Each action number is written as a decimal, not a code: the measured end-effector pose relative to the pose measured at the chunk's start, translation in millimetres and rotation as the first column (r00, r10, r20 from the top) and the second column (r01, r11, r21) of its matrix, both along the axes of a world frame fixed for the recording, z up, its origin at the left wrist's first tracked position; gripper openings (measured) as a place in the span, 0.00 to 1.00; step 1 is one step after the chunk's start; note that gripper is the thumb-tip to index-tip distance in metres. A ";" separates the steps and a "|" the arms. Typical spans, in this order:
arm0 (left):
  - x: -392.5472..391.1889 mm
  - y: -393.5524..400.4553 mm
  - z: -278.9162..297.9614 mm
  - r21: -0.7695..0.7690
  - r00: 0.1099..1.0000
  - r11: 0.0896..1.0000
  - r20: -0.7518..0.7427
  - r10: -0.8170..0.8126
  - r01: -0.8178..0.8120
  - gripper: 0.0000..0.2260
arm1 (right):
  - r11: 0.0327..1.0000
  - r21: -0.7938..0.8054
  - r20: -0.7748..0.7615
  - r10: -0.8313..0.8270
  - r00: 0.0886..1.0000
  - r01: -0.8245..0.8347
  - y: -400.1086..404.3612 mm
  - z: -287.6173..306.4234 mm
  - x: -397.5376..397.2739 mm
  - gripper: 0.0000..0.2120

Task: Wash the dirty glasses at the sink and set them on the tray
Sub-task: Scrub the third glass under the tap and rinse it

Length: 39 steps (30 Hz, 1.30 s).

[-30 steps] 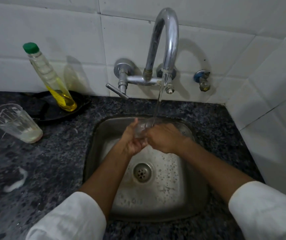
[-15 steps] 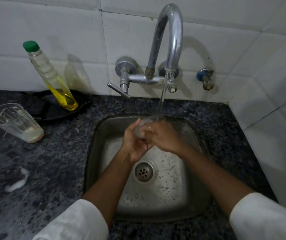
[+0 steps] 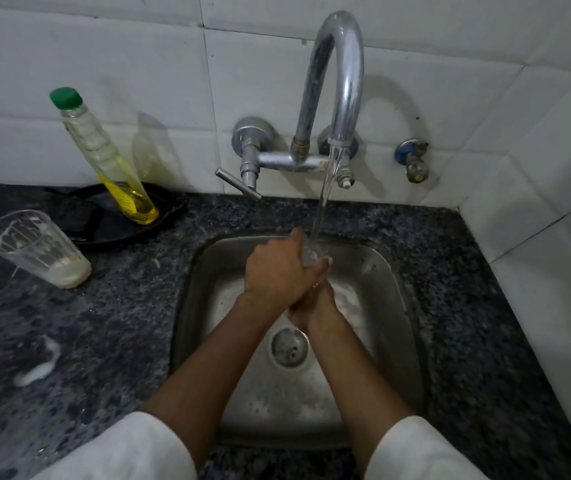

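A clear glass (image 3: 311,252) is held in the steel sink (image 3: 395,306) right under the running stream from the tap (image 3: 341,84). My left hand (image 3: 277,271) wraps over it from above and hides most of it. Tucked beneath, my right hand (image 3: 308,308) has its fingertips curled up against the glass's lower side. A second glass (image 3: 35,247), with milky residue at its bottom, stands tilted in view on the dark counter at the left. Behind it lies a black tray (image 3: 97,233).
A dish soap bottle (image 3: 111,161) with a green cap and yellow liquid stands on the tray against the tiled wall. A foam smear (image 3: 38,368) lies on the granite counter (image 3: 121,323). The drain (image 3: 289,346) sits below my hands. A tiled wall rises at the right.
My left hand has rolled over the top of the glass and my right hand has slid beneath it. The glass stays under the stream. The camera moved slightly.
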<state>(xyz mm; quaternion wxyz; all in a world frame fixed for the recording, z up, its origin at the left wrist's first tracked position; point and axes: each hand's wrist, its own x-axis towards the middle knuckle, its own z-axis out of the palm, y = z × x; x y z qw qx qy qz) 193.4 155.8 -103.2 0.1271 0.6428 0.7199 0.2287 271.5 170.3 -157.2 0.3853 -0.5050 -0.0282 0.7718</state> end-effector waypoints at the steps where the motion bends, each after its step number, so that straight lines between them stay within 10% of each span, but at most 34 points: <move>1: -5.3 -0.4 0.8 -0.047 0.992 0.999 0.123 0.009 -0.003 0.24 | 1.000 0.030 0.063 -0.009 0.998 0.007 2.2 6.3 2.1 0.17; 4: -30.7 -3.6 -6.3 -0.316 0.613 0.939 0.772 0.171 0.137 0.15 | 0.906 0.384 0.522 -0.054 0.851 -0.178 10.2 30.2 18.2 0.06; 7: -43.1 -15.0 -19.0 -0.302 0.209 0.800 0.952 0.224 0.519 0.11 | 0.395 0.579 0.771 0.020 0.636 -0.713 3.9 67.8 28.6 0.08; 9: -32.8 -18.3 -25.7 -0.237 0.209 0.823 0.967 0.147 0.516 0.15 | 0.077 0.200 0.966 -0.180 0.183 -0.977 -3.8 81.8 35.4 0.07; 12: -12.7 -11.8 -26.1 -0.178 0.372 0.949 0.926 0.071 0.261 0.17 | 0.123 -0.158 0.834 -0.515 -0.199 -0.980 -11.2 105.5 44.0 0.12; 15: -5.2 -3.8 -22.0 -0.121 0.423 0.979 0.905 0.040 0.166 0.20 | 0.144 0.048 0.986 -0.163 0.025 -0.988 -9.3 115.4 48.2 0.12; 19: -17.7 2.5 -15.4 -0.086 0.330 0.874 0.940 -0.088 0.478 0.21 | 0.285 0.446 0.888 -0.023 0.459 -0.848 2.2 107.6 60.9 0.09; 21: -14.7 6.5 -15.1 -0.143 0.384 0.878 0.922 -0.050 0.457 0.20 | 0.262 0.432 0.901 -0.081 0.427 -0.863 5.7 102.2 68.2 0.09; 24: 15.1 6.5 -13.8 -0.166 0.761 0.985 0.644 0.074 0.045 0.21 | 0.264 0.280 0.942 -0.264 0.210 -0.923 10.4 91.3 65.8 0.09; 26: 30.2 -0.4 -15.8 -0.041 0.811 0.994 0.575 0.107 -0.102 0.21 | 0.308 0.315 0.936 -0.260 0.239 -0.898 9.4 90.0 61.1 0.10; 28: 20.1 -1.5 -16.9 -0.117 0.699 0.991 0.714 0.042 0.060 0.23 | 0.326 0.379 0.923 -0.200 0.328 -0.866 9.0 91.4 62.6 0.10; 32: -16.2 -5.2 -22.2 -0.201 0.139 0.815 0.979 0.149 0.544 0.19 | 0.215 0.427 0.904 -0.089 0.418 -0.878 7.4 96.6 68.9 0.10; 33: -14.6 -4.2 -25.4 -0.244 0.195 0.836 0.966 0.168 0.491 0.21 | 0.218 0.408 0.913 -0.101 0.395 -0.887 9.4 95.6 67.2 0.10; 36: 6.8 0.1 -20.6 -0.366 0.772 0.931 0.589 0.236 -0.006 0.27 | 0.285 0.293 0.948 -0.208 0.240 -0.912 17.2 89.4 56.2 0.09; 39: 9.6 3.3 -19.0 -0.257 0.891 0.961 0.404 0.205 -0.105 0.29 | 0.337 0.328 0.943 -0.170 0.286 -0.883 19.4 91.2 54.0 0.08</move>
